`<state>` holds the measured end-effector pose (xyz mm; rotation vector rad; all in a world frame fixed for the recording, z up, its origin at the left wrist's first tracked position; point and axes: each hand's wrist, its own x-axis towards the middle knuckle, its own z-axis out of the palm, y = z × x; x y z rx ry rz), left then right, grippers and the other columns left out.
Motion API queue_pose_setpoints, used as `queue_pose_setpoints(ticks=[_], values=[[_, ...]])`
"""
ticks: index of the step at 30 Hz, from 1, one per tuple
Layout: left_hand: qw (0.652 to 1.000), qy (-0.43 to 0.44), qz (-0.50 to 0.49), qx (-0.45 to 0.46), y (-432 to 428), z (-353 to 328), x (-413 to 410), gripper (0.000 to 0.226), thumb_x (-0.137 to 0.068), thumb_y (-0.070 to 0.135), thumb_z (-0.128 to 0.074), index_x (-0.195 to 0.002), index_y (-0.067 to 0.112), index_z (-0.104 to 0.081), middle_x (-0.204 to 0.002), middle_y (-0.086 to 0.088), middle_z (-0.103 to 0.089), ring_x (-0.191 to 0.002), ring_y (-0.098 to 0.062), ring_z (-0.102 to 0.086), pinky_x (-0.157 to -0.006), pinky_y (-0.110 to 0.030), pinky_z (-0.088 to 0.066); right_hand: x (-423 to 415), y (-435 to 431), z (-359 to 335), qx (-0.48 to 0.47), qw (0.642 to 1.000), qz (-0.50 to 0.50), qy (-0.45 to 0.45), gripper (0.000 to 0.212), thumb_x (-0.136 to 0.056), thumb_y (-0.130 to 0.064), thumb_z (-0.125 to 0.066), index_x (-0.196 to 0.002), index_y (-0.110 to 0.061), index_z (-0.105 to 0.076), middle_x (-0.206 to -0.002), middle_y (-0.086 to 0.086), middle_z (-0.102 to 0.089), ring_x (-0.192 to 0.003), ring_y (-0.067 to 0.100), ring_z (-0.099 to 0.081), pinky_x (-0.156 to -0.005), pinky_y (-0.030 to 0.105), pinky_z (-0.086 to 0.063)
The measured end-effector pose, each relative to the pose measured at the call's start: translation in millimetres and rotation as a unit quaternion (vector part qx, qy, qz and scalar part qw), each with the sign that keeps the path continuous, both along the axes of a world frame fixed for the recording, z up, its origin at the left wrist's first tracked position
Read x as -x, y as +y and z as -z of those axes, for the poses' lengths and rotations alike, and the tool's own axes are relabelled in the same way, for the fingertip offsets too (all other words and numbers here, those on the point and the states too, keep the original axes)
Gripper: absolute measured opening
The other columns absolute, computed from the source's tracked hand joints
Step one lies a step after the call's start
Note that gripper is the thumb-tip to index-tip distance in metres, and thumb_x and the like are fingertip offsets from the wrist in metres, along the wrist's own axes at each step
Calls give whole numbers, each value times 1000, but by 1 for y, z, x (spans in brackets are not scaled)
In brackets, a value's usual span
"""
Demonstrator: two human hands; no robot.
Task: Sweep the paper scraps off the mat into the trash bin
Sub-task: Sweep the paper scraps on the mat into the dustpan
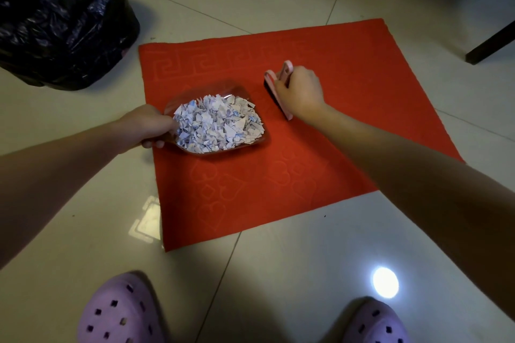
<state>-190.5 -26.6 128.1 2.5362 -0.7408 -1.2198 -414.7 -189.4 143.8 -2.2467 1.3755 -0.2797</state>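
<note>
Paper scraps, small white torn bits with bluish print too fine to read, lie heaped in a clear plastic dustpan just left of the frame's centre. The pile fills most of the pan. The dustpan rests on the left part of a red mat, which lies at an angle on a pale tiled floor. The mat carries an embossed key-pattern border along its upper edge and embossed hearts towards its lower left.

The left hand reaches in from the left edge, its fingers curled tightly round the dustpan's handle, which sits at the mat's left edge. The right hand reaches in from the lower right and grips a pink hand brush just right of the dustpan, apart from it. The brush stands on the mat with its dark bristles facing down, and its looped handle shows above the fingers.

A trash bin lined with a shiny black bag fills the upper left corner, near the mat's upper left corner.

Two purple perforated clogs show at the bottom edge. Dark furniture legs stand at the upper right, and a round bright reflection glares on the tiles at lower right.
</note>
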Motion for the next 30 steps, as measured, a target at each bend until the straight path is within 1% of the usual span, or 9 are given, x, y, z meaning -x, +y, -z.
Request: queue_pose_setpoints(ticks=[5, 9, 11, 15, 18, 21, 23, 26, 30], values=[[1000, 4, -1, -2, 0, -1, 1, 14, -81, 13, -59, -77, 0, -62, -51, -11, -53, -28, -12, -35, -34, -16, -25, -12, 11, -3, -48, 997, -54, -30, 33, -94, -28, -52, -97, 1, -68, -70, 13, -68, -51, 19, -56, -48, 32, -47], [1000, 1, 1, -2, 3, -2, -7, 15, -80, 14, -60, -77, 0, -63, -52, -12, -55, -37, -17, -36, -42, -19, -26, -3, -4, -15, -27, 997, -19, -63, 32, -94, -28, -53, -100, 0, -67, -84, 15, -72, -65, 27, -67, -58, 40, -56], [1000, 3, -1, -6, 7, -2, -12, 15, -79, 14, -60, -76, 0, -64, -52, -12, -55, -39, -17, -35, -43, -20, -25, 2, -11, -17, -2, 999, -14, -30, 38, -96, -34, -50, -97, 2, -66, -78, 17, -70, -57, 26, -63, -52, 35, -52], [1000, 8, -5, -11, 18, -2, -17, 16, -81, 13, -59, -75, -2, -63, -53, -12, -54, -39, -17, -34, -40, -19, -25, -4, -19, -10, 11, 999, 23, 23, 35, -97, -34, -48, -89, -2, -62, -69, 9, -60, -59, 22, -56, -57, 38, -49], [1000, 10, -12, -12, 23, -1, -18, 16, -81, 12, -60, -73, -1, -62, -52, -12, -53, -39, -18, -33, -42, -20, -26, -19, -11, -2, 4, 1000, 17, 15, 39, -98, -39, -46, -69, -13, -51, -53, -2, -48, -57, 22, -57, -55, 34, -48], [1000, 11, -15, -9, 23, 0, -21, 17, -81, 13, -60, -74, -2, -63, -52, -12, -54, -40, -18, -34, -45, -22, -26, -31, 11, 5, -17, 999, -31, 4, 44, -98, -41, -44, -72, -8, -58, -47, -3, -45, -60, 27, -63, -65, 37, -54], [1000, 7, -14, -7, 22, 0, -22, 17, -80, 13, -61, -73, -2, -64, -51, -12, -54, -38, -18, -34, -45, -22, -26, -35, 20, 8, -30, 998, -53, -16, 44, -98, -38, -46, -71, -4, -59, -48, -2, -48, -51, 21, -59, -55, 29, -50], [1000, -3, -8, -5, 19, 0, -20, 17, -79, 14, -62, -71, -1, -64, -49, -11, -54, -38, -18, -34, -45, -21, -26, -32, 19, 1, -45, 996, -38, -70, 32, -94, -27, -53, -86, 1, -67, -58, 6, -60, -48, 14, -50, -45, 27, -40], [1000, -3, -9, -7, 17, 2, -17, 17, -78, 14, -61, -71, -1, -65, -50, -12, -54, -39, -19, -34, -46, -22, -26, -18, 1, -9, -30, 993, -13, -109, 32, -92, -26, -56, -96, 3, -68, -82, 18, -71, -60, 26, -64, -57, 38, -55]])
